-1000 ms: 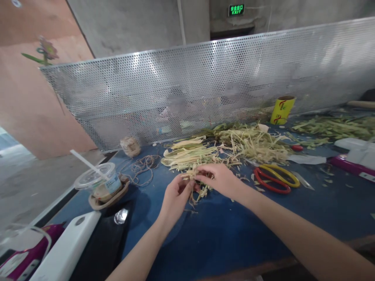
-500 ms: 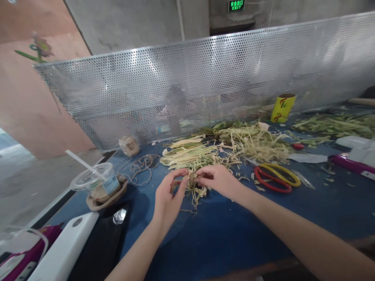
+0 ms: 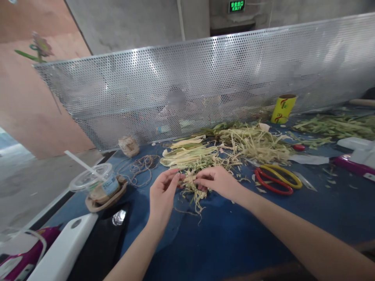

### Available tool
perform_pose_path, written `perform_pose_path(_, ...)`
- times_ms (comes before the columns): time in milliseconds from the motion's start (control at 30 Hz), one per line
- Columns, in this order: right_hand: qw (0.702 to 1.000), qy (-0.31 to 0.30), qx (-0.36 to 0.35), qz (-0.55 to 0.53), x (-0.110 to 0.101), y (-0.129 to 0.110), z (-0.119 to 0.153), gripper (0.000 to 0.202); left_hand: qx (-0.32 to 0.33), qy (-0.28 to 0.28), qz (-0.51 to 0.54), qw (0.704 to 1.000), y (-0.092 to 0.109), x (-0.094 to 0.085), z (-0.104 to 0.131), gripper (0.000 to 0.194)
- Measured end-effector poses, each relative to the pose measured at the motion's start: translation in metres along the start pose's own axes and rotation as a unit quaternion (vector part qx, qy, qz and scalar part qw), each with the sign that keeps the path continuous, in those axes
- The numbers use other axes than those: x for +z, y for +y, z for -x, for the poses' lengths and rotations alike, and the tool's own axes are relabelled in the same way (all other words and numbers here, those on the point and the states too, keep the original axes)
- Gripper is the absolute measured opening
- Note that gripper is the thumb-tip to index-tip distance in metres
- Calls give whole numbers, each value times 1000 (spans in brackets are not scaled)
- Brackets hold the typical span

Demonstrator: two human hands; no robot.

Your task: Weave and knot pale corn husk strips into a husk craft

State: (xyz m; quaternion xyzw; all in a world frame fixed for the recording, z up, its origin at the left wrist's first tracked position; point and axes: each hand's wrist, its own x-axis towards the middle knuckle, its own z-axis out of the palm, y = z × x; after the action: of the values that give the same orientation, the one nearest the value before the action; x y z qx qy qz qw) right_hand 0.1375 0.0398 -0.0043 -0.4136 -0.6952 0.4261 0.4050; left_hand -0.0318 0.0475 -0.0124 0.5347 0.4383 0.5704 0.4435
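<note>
My right hand (image 3: pixel 218 182) is closed, its fingertips pinching a small bundle of dried plant strands (image 3: pixel 197 199) from the right. Loose pale ends of the bundle hang toward the table. On the bundle's left side my left hand (image 3: pixel 164 187) is closed, thumb against the fingers; what lies in that pinch is too small to make out. Just beyond the hands are pale flattened husk strips (image 3: pixel 187 156) and a heap of small greenish sprigs (image 3: pixel 206 160). A thin strand trails below my left fingers.
Scissors with red and yellow handles (image 3: pixel 277 179) lie to the right, near a yellow roll (image 3: pixel 283 109). Dried leaves (image 3: pixel 252 140) are piled at the back before a perforated metal screen (image 3: pixel 164 74). Tangled twine (image 3: pixel 143 166), a lidded cup with straw (image 3: pixel 101 183) and a black tablet-like slab (image 3: pixel 101 242) are left.
My left hand has drawn slightly left, away from the bundle's middle, and its fingers have curled more. The bundle has turned and shows more of its loose ends. My right hand has barely shifted.
</note>
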Motion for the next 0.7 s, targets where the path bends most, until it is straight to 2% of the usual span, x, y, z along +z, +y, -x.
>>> perform_pose_path(100, 1000, -3, -1, -2, 1, 2, 1, 17, -9, 20, 18, 1000, -1, -2, -2, 30)
perform_pose_path(167, 1000, -5, -2, -4, 2, 3, 1, 18, -24, 36, 66, 997, -1, -3, -4, 28)
perform_pose_path(300, 1000, 3, 1, 11, 2, 3, 1, 22, -62, 112, 213, 969, 1, -5, -10, 24)
perform_pose_path(400, 1000, 6, 7, 14, 2, 4, 0, 25, -82, 135, 224, 962, 2, -5, -11, 25)
perform_pose_path(467, 1000, 6, 3, 11, 2, 6, -1, 25, -87, 97, 176, 976, 2, -2, -9, 31)
perform_pose_path(600, 1000, 5, 2, -4, 3, 10, -3, 22, -44, -41, 39, 997, 3, 5, 0, 33)
perform_pose_path(700, 999, 15, 15, -28, 3, 12, -3, 17, -25, -61, -18, 998, 3, 7, 3, 27)
